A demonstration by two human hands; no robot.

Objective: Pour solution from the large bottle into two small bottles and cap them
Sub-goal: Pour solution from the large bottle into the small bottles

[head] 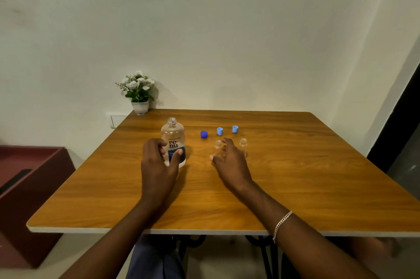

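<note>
Three caps lie loose on the wooden table (295,176), all to the right of the renu solution bottle (173,135): a dark blue cap (204,134) nearest it, then a first light blue cap (219,131) and a second light blue cap (235,129) farther right. The renu solution bottle stands upright and uncapped. The left hand (156,160) curls round its lower half, thumb pressed on the blue label and fingers wrapped at its left side.

Right of the bottle and just in front of the caps, two clear small bottles stand open. The first small bottle (218,145) sits between the thumb and bent fingers of the right hand (229,160); whether they touch it cannot be told. The second small bottle (243,144) stands just beyond that hand. Behind the renu solution bottle, at the table's far edge, sits a potted white flower (139,91).
</note>
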